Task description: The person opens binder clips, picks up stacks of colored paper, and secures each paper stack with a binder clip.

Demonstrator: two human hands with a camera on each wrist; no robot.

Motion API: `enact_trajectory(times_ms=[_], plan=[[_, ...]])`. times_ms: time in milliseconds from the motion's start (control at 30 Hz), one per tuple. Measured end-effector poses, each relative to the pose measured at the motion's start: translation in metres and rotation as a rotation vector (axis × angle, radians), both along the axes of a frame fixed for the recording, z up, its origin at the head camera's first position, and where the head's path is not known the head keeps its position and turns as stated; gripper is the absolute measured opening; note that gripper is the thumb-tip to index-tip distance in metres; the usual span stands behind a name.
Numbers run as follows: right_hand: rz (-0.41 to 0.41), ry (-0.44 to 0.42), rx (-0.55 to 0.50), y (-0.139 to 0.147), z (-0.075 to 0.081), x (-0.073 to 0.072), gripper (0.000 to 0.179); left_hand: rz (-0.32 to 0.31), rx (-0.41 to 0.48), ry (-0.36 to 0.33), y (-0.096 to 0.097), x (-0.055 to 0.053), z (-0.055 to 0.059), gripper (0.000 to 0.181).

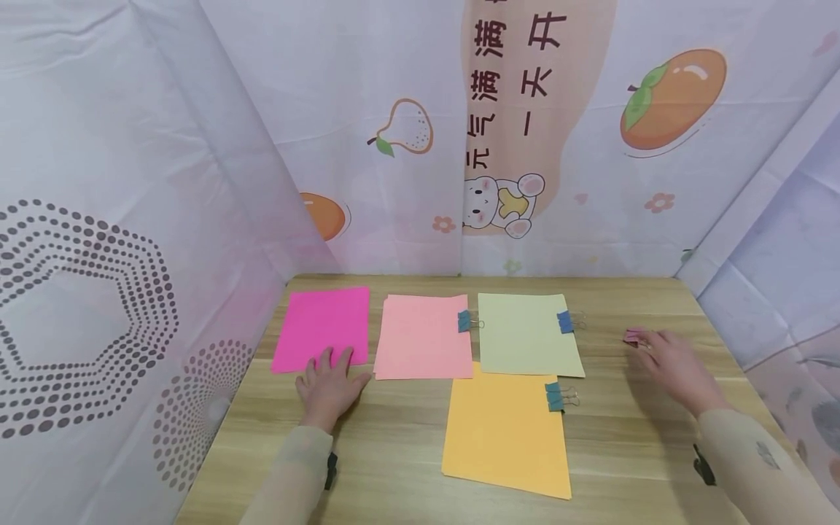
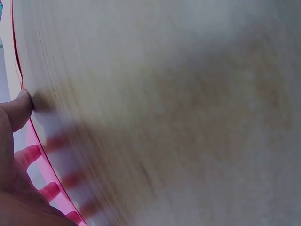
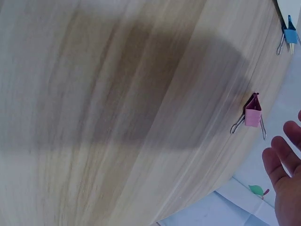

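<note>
My left hand [image 1: 330,392] rests with spread fingers at the near edge of a bright magenta stack of square paper [image 1: 324,321]. In the left wrist view its thumb [image 2: 19,110] touches the table beside that stack. Over on the right, my right hand [image 1: 676,364] reaches to a pink binder clip [image 1: 633,335] on the table. The right wrist view shows this clip [image 3: 253,117] standing with its wire handles spread, and the fingers [image 3: 283,153] apart from it, loosely bent and holding nothing.
A salmon paper stack [image 1: 423,339] and a pale green one [image 1: 528,332] each carry a blue-toned binder clip on the right edge. A yellow-orange stack [image 1: 505,437], nearer me, has a teal clip [image 1: 555,397]. Printed cloth [image 1: 394,219] hangs behind the wooden table.
</note>
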State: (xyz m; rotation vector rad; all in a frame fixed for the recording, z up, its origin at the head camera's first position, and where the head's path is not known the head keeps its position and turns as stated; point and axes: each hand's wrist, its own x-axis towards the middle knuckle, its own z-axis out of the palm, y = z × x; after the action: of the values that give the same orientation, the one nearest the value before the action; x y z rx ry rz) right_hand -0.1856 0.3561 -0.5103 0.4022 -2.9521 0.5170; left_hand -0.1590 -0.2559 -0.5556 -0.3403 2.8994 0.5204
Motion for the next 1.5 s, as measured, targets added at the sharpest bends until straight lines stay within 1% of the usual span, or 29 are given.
enact_trajectory(times_ms=[167,333,433,667,867,1133,1300,1500], plan=[[-0.027,-0.024,0.024,0.003,0.001,-0.002,0.036,0.004,0.009,0.006,-0.001,0.000,0.000,0.081],[-0.018,-0.002,0.025,0.006,-0.003,-0.005,0.036,0.007,0.016,0.008,-0.001,0.000,0.001,0.081],[-0.014,-0.006,0.027,0.008,-0.005,-0.007,0.037,0.010,0.020,0.009,-0.001,0.001,0.002,0.081],[-0.022,-0.045,0.048,0.012,-0.006,-0.013,0.041,0.012,0.022,0.018,-0.001,0.001,0.002,0.081],[-0.035,-0.103,0.083,0.015,-0.005,-0.016,0.050,0.010,0.021,0.030,0.000,0.002,0.001,0.079],[-0.083,-0.224,0.121,0.021,-0.006,-0.021,0.062,0.006,0.008,0.025,0.001,0.002,0.003,0.078],[-0.099,-0.261,0.149,0.021,-0.004,-0.025,0.063,0.005,0.005,0.025,0.001,0.002,0.003,0.079],[-0.104,-0.278,0.172,0.018,-0.002,-0.029,0.053,0.009,0.017,0.034,0.000,0.001,0.003,0.079]])
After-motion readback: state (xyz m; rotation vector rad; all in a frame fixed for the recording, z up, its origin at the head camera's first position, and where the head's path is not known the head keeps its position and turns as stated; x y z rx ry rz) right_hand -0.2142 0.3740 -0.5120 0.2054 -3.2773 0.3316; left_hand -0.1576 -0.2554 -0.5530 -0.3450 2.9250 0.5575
